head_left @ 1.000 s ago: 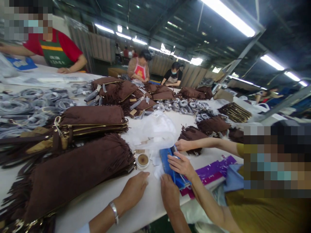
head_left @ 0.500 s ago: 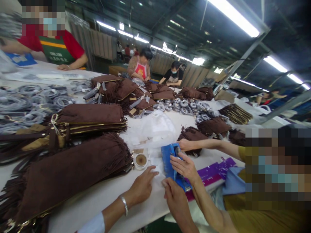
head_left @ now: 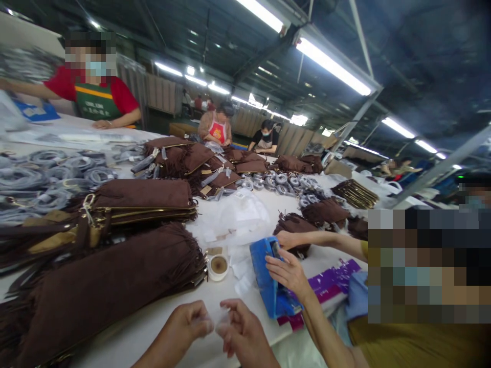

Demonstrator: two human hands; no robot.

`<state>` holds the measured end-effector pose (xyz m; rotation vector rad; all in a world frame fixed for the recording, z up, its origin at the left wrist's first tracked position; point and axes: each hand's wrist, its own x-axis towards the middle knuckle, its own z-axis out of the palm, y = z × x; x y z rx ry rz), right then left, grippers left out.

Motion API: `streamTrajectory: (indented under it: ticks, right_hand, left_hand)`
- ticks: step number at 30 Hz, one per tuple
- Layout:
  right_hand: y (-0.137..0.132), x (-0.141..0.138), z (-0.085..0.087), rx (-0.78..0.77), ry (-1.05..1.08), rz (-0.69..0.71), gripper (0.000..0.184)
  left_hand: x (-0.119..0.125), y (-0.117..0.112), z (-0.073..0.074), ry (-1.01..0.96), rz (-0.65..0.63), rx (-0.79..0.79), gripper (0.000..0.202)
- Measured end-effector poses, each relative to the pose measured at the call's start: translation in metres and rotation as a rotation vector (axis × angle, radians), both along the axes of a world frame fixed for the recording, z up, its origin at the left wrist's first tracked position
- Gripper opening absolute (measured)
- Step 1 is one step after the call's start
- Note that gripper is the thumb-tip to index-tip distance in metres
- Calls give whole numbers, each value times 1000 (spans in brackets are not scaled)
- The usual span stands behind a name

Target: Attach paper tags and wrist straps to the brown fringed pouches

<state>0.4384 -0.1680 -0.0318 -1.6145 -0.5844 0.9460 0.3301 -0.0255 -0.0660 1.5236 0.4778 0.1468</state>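
My left hand (head_left: 191, 323) is closed, thumb against bent fingers, over the near part of the white table. Close beside it, my right hand (head_left: 245, 329) pinches too. Between the two sets of fingertips shows a small piece of clear plastic (head_left: 222, 318), blurred, its exact kind unclear. Just beyond stands a round white tub (head_left: 218, 267) with a brown centre. To the right of my hands is a blue tape dispenser (head_left: 264, 278), with a co-worker's hands (head_left: 287, 271) on it.
Stacked brown fringed bags (head_left: 115, 281) fill the left side. Coiled straps in plastic (head_left: 46, 171) lie behind them. Clear plastic bags (head_left: 243, 212) sit mid-table, purple packaging (head_left: 326, 283) on the right. A co-worker in a mustard top (head_left: 418, 342) sits close at right.
My hands have moved away from the tape dispenser toward me and drawn together, the left one now closed. The view has shifted; the co-worker's hands remain on the dispenser.
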Motion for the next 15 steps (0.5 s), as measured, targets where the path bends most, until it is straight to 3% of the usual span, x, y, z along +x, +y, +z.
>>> streamTrajectory:
  ticks: [3, 9, 12, 15]
  right_hand:
    - [6, -14, 4, -2, -20, 0, 15]
    - [23, -36, 8, -89, -164, 120, 28]
    - [39, -52, 0, -108, -207, 249, 32]
    - [56, -72, -8, -96, -220, 388, 33]
  left_hand:
    - [-19, 1, 6, 14, 31, 90, 17]
    - [-64, -4, 20, 42, 149, 175, 29]
    - [-96, -6, 12, 67, 207, 75, 40]
    - [-133, -8, -3, 42, 344, -173, 43]
